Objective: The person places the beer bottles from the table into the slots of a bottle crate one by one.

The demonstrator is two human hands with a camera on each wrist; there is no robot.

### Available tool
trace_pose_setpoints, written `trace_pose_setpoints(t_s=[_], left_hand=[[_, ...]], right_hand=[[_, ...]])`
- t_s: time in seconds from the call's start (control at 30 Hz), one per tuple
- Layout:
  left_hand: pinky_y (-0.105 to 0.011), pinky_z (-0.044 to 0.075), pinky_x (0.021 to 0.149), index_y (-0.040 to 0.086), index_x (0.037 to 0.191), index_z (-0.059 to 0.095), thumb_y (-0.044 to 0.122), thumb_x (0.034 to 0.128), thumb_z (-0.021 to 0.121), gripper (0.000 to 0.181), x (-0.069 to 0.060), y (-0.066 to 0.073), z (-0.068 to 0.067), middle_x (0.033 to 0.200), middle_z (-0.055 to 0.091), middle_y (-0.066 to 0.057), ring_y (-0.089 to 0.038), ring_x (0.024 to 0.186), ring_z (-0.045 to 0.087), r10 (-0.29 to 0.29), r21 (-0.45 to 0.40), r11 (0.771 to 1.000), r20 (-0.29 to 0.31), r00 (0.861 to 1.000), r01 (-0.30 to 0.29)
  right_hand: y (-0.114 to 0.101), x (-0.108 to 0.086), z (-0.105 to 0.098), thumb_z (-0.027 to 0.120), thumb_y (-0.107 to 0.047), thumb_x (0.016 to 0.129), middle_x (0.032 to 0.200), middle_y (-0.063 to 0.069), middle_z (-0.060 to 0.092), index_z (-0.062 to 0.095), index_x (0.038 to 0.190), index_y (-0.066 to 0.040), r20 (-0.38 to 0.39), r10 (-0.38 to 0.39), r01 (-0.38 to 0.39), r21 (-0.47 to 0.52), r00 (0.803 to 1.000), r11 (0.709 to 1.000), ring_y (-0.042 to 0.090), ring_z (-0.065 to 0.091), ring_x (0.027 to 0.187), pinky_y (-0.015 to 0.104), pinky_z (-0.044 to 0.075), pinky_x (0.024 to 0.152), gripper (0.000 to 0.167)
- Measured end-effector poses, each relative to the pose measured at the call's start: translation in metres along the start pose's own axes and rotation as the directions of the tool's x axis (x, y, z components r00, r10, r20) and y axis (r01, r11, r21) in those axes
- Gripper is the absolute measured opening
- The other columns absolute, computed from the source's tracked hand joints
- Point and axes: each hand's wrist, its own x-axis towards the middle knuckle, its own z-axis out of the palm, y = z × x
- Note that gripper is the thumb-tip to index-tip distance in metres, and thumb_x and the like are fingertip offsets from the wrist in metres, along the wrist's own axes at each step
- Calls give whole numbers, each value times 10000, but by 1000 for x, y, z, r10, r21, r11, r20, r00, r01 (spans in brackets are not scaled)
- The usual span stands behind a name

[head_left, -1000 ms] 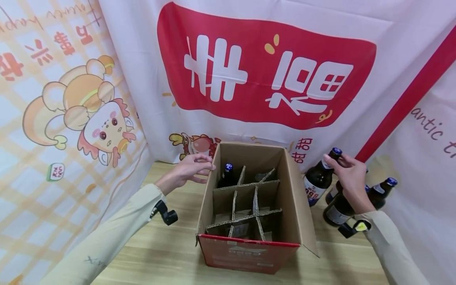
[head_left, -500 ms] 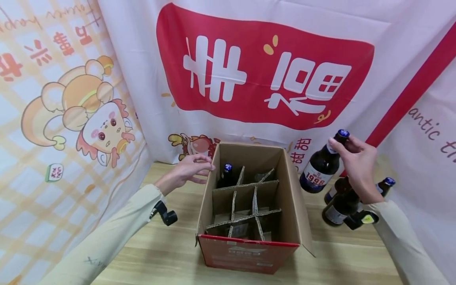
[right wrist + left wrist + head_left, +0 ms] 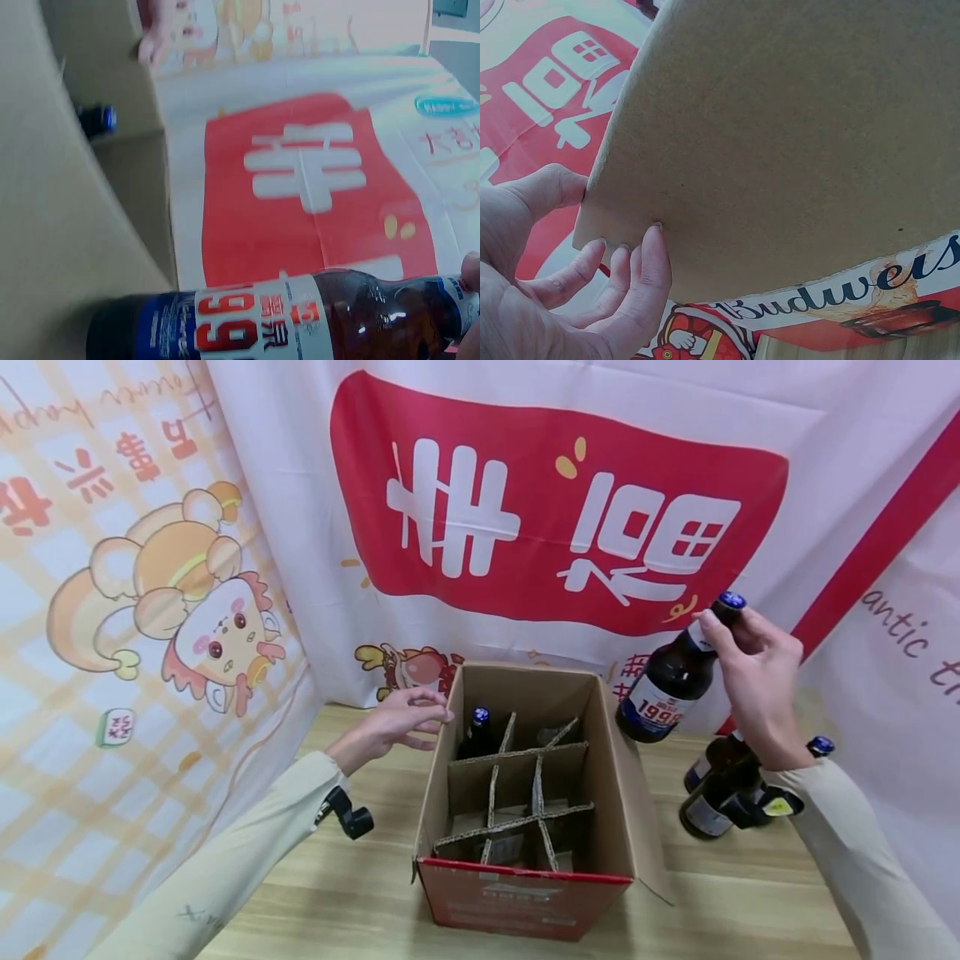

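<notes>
A brown beer bottle [image 3: 667,689] with a blue cap and a white-and-blue label hangs tilted beside the box's right wall. My right hand [image 3: 761,681] grips it by the neck, and the right wrist view shows its label [image 3: 255,322] close up. In the middle stands an open cardboard box [image 3: 525,897] with cardboard dividers [image 3: 517,752]. One blue-capped bottle [image 3: 476,737] sits in its back left compartment. My left hand [image 3: 397,724] is at the box's back left edge; in the left wrist view its thumb and fingers pinch the flap [image 3: 780,150].
Several more beer bottles [image 3: 705,810] stand on the wooden table [image 3: 345,893] to the right of the box, partly behind my right wrist. A box flap [image 3: 651,827] sticks out on the right. Printed cloth [image 3: 555,518] hangs behind and at both sides.
My right hand has lifted the beer bottle off the table and moved it up and toward the box, tilting it. My left hand has stayed at the box edge.
</notes>
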Motion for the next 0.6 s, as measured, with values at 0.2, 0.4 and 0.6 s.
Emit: trace_pose_setpoints(t_s=[0.2,0.4,0.6], left_hand=[[-471,654,875,70,1257,589,181,1006,701,297,3,3,1,1175,751,-90,-214,954,709,12,10,1000,-1,1000,-12],[-466,653,883,75,1253,590,194,1002,709,302,7,1,6,1167,744,-84,-222,971,705,13,8,1000,24,1000,-13],[-444,665,834,75,1214,597,180,1000,706,262,3,-1,3,1184,741,-105,-231,963,707,16,25,1000,2,1000,-16]], right_hand=[[-21,-5,15,761,-243,970,1314,44,728,709,1364,-177,54,-80,75,99,995,992,196,659,1129,172,559,971,404],[-36,-13,20,766,-183,962,1355,68,711,705,1365,-177,40,-126,114,223,991,968,212,661,1202,236,537,1072,408],[-42,-11,38,761,-248,970,1284,72,735,712,1346,-105,116,-105,69,273,988,959,258,637,1185,259,553,1031,405]])
